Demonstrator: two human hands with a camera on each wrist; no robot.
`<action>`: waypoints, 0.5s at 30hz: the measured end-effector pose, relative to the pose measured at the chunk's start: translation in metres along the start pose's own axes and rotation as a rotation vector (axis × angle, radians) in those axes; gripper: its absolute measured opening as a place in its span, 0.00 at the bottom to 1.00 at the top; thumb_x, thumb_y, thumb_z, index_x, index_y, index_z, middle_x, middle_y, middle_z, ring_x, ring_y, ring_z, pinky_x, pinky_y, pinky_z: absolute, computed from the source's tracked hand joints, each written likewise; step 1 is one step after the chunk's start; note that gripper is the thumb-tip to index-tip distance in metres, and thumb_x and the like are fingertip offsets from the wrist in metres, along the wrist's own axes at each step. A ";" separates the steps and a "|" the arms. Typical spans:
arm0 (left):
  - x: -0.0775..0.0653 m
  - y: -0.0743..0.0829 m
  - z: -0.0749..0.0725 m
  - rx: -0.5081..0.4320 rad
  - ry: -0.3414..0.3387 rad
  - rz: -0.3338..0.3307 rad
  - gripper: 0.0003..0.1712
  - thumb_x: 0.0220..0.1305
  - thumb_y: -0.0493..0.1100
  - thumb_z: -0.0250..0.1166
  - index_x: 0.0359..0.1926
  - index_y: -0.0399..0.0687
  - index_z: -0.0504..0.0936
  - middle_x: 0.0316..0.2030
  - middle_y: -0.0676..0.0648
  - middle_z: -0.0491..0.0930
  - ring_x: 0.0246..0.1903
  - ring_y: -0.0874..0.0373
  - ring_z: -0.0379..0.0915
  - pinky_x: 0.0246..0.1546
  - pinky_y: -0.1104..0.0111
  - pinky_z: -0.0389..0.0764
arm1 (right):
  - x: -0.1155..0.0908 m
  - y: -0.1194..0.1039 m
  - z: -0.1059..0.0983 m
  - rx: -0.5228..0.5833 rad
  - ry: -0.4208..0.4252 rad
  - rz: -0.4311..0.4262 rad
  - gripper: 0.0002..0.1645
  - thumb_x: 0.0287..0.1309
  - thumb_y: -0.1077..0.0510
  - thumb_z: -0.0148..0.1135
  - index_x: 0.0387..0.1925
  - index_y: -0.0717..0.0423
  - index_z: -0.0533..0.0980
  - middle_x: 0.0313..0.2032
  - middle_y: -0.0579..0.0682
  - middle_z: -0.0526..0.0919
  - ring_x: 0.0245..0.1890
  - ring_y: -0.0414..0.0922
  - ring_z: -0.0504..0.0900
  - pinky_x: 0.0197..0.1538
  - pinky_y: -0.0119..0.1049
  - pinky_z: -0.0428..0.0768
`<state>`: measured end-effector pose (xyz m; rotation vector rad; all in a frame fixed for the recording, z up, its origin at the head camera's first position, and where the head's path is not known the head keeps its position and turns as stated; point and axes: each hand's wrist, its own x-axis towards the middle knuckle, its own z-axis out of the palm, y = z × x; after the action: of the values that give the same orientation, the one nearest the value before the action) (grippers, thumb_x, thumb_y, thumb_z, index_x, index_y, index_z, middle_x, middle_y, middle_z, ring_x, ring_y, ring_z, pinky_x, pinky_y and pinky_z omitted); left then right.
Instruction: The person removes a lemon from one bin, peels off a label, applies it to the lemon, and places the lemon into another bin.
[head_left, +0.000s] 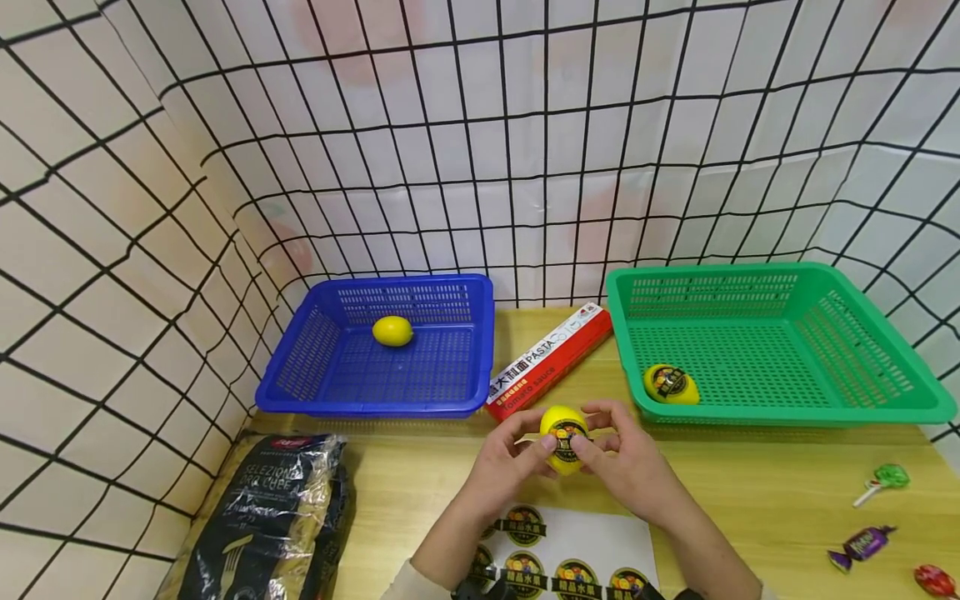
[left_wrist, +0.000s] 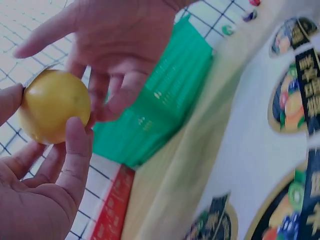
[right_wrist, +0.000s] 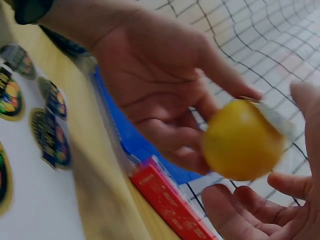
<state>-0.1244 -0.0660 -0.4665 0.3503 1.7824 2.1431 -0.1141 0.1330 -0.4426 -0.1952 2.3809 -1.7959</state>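
Observation:
Between both hands is a yellow lemon (head_left: 564, 440) bearing a round black-and-gold fruit sticker (head_left: 567, 439). My left hand (head_left: 498, 471) pinches the lemon between thumb and fingers. My right hand (head_left: 628, 467) is beside it, its thumb over the sticker in the head view. Both wrist views show the right hand (left_wrist: 122, 42) with loosely extended fingers and its thumb off the lemon. One sticker edge (right_wrist: 274, 119) stands away from the peel. Below the hands lies a white sheet of matching stickers (head_left: 592, 533), partly hidden by the forearms.
A blue basket (head_left: 375, 407) holds a plain lemon (head_left: 392, 331). The green basket (head_left: 787, 414) holds a stickered lemon (head_left: 670, 384). Between them lies a red-and-white pasta box (head_left: 551, 360). A black pasta bag (head_left: 262, 517) is at left; a lollipop (head_left: 888, 477) and wrapped candies (head_left: 864, 544) at right.

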 end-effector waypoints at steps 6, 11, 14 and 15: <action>-0.005 0.006 0.007 -0.005 -0.058 0.035 0.27 0.72 0.43 0.65 0.67 0.37 0.73 0.51 0.45 0.74 0.36 0.62 0.80 0.40 0.70 0.87 | -0.003 -0.001 0.009 -0.081 0.007 -0.049 0.26 0.67 0.49 0.66 0.61 0.53 0.73 0.44 0.61 0.78 0.28 0.44 0.83 0.30 0.36 0.86; -0.006 0.007 0.008 -0.038 -0.069 0.052 0.28 0.72 0.42 0.65 0.67 0.35 0.72 0.51 0.47 0.74 0.37 0.63 0.81 0.40 0.70 0.87 | -0.005 0.002 0.012 -0.140 0.123 -0.180 0.19 0.66 0.53 0.68 0.55 0.53 0.79 0.43 0.56 0.80 0.32 0.40 0.80 0.30 0.33 0.84; -0.005 0.005 0.008 -0.056 -0.082 0.069 0.28 0.73 0.42 0.64 0.68 0.33 0.71 0.51 0.47 0.75 0.38 0.63 0.82 0.41 0.70 0.87 | -0.004 0.005 0.014 -0.164 0.199 -0.253 0.16 0.65 0.57 0.68 0.53 0.54 0.82 0.43 0.54 0.82 0.37 0.38 0.79 0.33 0.32 0.85; -0.005 0.004 0.008 -0.060 -0.087 0.074 0.29 0.73 0.42 0.64 0.68 0.33 0.71 0.52 0.48 0.76 0.38 0.63 0.82 0.41 0.70 0.87 | -0.004 0.006 0.014 -0.171 0.222 -0.272 0.15 0.64 0.58 0.68 0.52 0.54 0.83 0.43 0.53 0.83 0.39 0.37 0.78 0.35 0.32 0.85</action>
<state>-0.1170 -0.0619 -0.4607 0.4936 1.6786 2.1908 -0.1076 0.1219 -0.4521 -0.3742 2.7855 -1.8054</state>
